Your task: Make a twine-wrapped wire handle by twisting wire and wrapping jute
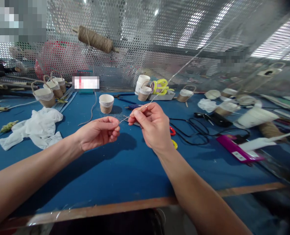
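My left hand (99, 132) and my right hand (152, 125) are raised together over the blue table (125, 169), fingertips close. Both pinch a thin pale string (184, 67) that runs from between them up and to the right toward the mesh wall. The left fingers are curled round the string's near end (122, 120). The right fingers are pressed together on the string a little further along. A small paper cup wrapped in twine (106, 103) stands on the table just beyond the hands.
A twine spool (95, 39) hangs on the perforated mesh wall. Small twine baskets (45, 94), white cups (142, 84) and a tray stand at the back. White cloth (37, 125) lies left. Black cable (196, 130), scissors and a pink box (235, 148) lie right.
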Available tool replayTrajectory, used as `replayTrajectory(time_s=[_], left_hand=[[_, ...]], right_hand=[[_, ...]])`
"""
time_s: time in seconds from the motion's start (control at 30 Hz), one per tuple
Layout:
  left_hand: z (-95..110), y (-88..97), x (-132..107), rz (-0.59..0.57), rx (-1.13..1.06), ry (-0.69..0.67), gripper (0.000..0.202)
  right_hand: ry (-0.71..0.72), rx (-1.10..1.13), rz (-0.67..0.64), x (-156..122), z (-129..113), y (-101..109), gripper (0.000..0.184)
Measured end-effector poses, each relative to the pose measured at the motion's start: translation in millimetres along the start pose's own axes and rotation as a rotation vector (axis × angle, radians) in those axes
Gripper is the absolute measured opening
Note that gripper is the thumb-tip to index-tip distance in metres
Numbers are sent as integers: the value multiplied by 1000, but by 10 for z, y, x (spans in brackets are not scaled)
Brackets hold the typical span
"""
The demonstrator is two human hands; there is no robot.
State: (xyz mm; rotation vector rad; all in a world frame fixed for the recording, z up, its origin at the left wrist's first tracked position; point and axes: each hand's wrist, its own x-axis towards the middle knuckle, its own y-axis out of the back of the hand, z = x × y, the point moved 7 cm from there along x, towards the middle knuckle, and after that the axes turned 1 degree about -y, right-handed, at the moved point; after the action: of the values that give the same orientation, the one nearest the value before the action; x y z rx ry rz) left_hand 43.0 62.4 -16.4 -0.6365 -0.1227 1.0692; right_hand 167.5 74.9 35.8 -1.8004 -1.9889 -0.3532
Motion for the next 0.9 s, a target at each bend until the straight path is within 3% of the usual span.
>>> replayTrajectory(time_s=[0.1, 0.23, 0.33, 0.43, 0.5, 0.6, 0.67, 0.77, 0.9], left_hand=[[153, 42, -20, 56, 271, -219, 11], [460, -69, -201, 188, 1103, -793, 11], [451, -227, -324, 219, 1635, -1151, 11], [389, -295, -394, 215, 1856, -1388, 9], [371, -312, -418, 211, 1891, -1452, 8], [396, -308, -418, 220, 1783, -1385, 9], [451, -242, -374, 270, 1567, -1208, 9], [425, -24, -214, 312, 1032, -763, 11], [77, 70, -22, 157, 226, -209, 13]], right_hand=[[-89, 37, 28, 28, 96, 37, 14], [-167, 57, 85, 59, 202, 104, 14], [-192, 60, 95, 55, 229, 111, 15], [-206, 68, 86, 35, 226, 84, 15], [-204, 69, 77, 25, 214, 65, 15], [-177, 58, 72, 21, 182, 54, 15], [-146, 50, 73, 22, 155, 54, 16], [-91, 33, 74, 18, 105, 51, 16], [-20, -20, 66, 0, 33, 27, 16]])
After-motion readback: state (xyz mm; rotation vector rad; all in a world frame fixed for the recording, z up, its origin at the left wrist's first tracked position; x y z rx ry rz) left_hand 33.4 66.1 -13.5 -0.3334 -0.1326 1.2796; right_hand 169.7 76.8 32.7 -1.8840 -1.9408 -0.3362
